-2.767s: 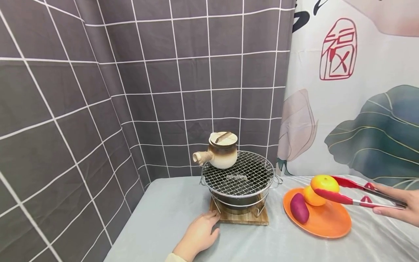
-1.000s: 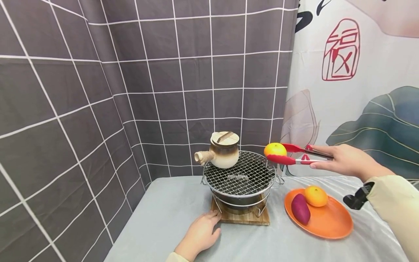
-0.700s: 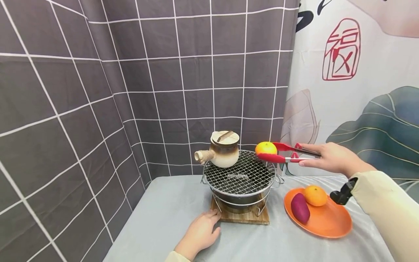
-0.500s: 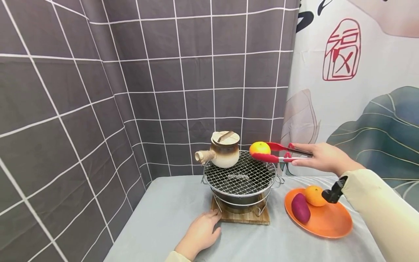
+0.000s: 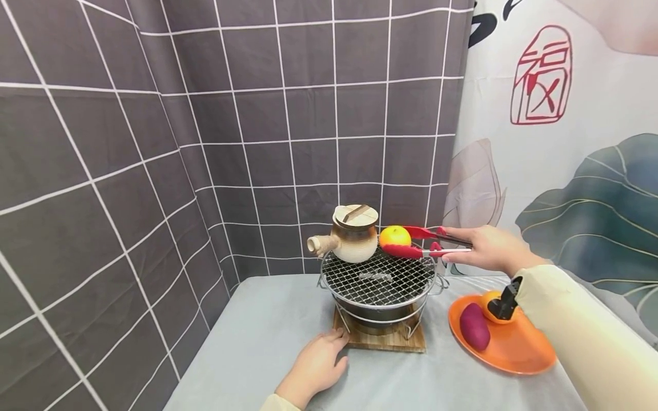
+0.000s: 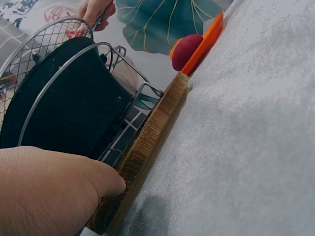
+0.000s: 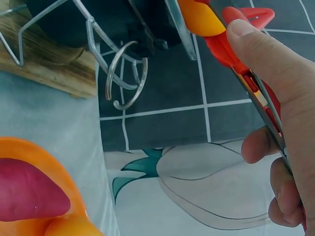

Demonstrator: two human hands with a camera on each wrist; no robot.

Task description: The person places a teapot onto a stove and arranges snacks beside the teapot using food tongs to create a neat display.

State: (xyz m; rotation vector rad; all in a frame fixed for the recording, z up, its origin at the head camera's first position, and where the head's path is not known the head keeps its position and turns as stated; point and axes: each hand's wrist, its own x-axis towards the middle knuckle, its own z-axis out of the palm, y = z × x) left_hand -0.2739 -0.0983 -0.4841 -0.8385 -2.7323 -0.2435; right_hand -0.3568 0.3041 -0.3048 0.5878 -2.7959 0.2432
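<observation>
My right hand [image 5: 488, 248] grips red-tipped tongs [image 5: 403, 251], which pinch a mandarin [image 5: 394, 234] at the back right of a round wire grill rack [image 5: 380, 285]. The fruit is just right of the small clay pot [image 5: 354, 244] on the rack. From the right wrist, thumb and curled fingers show around the metal arms of the tongs. My left hand [image 5: 315, 362] rests with relaxed fingers at the near left corner of the wooden board [image 5: 388, 342] under the stove. In the left wrist view its thumb [image 6: 110, 184] touches the board's edge.
At right an orange plate [image 5: 524, 361] carries a purple sweet potato [image 5: 474, 326] and another mandarin [image 5: 486, 298], partly hidden by the wrist camera. A wire handle loop [image 7: 110, 81] sticks out from the stove's side. A gridded curtain [image 5: 283, 114] hangs close behind.
The right hand has lifted one mandarin from the plate with the tongs, carried it left, and now lowered it slightly over the rack. The left hand stays at the board.
</observation>
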